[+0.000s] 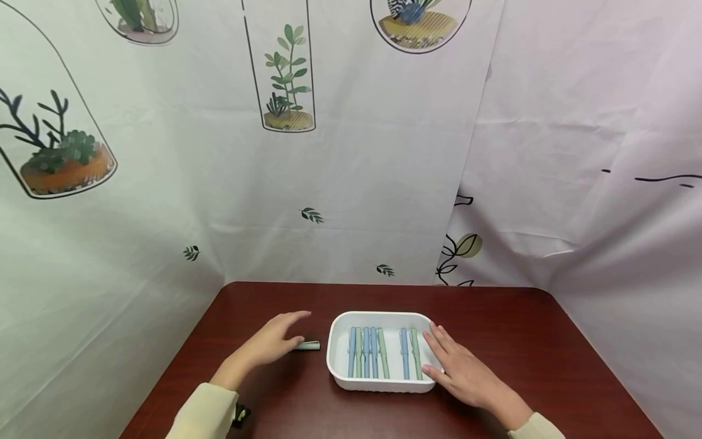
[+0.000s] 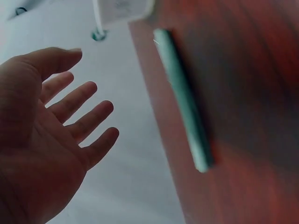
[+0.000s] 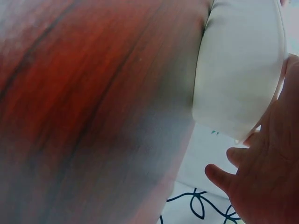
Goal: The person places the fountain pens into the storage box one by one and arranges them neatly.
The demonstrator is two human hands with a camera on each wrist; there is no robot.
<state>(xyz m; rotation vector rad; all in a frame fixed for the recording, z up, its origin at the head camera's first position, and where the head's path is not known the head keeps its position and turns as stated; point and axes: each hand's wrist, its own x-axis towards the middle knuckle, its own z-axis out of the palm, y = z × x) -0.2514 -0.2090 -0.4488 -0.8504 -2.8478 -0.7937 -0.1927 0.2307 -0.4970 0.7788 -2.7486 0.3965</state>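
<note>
My left hand (image 1: 269, 341) hovers left of the tray with its fingers spread and nothing held. Close to it, a green pen (image 1: 309, 346) lies on the table; in the left wrist view that pen (image 2: 181, 98) sits apart from the fingers. A white rectangular tray (image 1: 384, 385) contains several blue and green pens laid side by side: a larger group (image 1: 366, 353) at the left and a blue pen (image 1: 404, 353) with a green pen (image 1: 417, 353) at the right. At the tray's right rim rests my right hand (image 1: 463, 373), fingers extended.
The dark red-brown table (image 1: 296, 302) carries the tray near its middle. Behind and beside it hang white curtains (image 1: 351, 183) printed with plants. A small dark object (image 1: 240, 416) shows beside the left sleeve.
</note>
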